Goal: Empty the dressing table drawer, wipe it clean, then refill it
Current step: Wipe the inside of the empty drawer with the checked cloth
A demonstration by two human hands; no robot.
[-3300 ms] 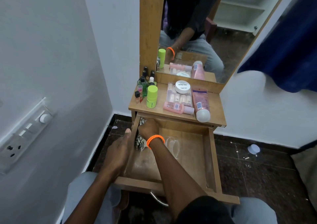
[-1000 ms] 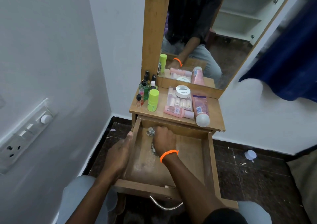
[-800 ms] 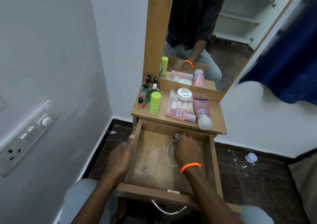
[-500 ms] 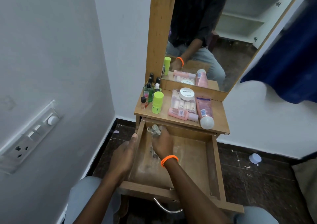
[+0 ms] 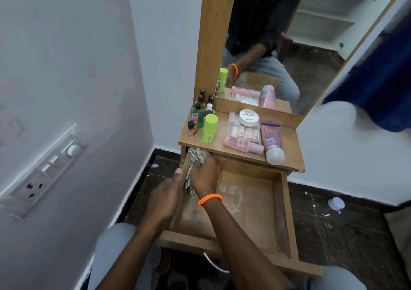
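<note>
The right hand (image 5: 203, 174), an orange band on its wrist, is curled round a patterned cloth (image 5: 195, 156) and presses it into the far left corner of the open drawer (image 5: 251, 203), just under the lip of the desk (image 5: 291, 154). The left hand (image 5: 165, 197) lies along the drawer's left wall with its thumb on the top edge, fingers fairly straight, seemingly bracing the drawer and gripping nothing else. The drawer floor is bare of items and shows pale smears and dust toward the middle and front, so the wiping step looks to be in hand, with emptying done and refilling not yet begun. On the desk stand the removed toiletries: a lime green bottle (image 5: 209, 128), a clear case of small bottles (image 5: 243, 132) with a white round jar (image 5: 248, 117) on it, a pink bottle (image 5: 241, 144) lying flat, and a pink tube (image 5: 271, 142) beside it. The next move probably calls for sweeping the cloth across the smeared floor toward the right wall and front, with the left hand steadying the drawer.
</note>
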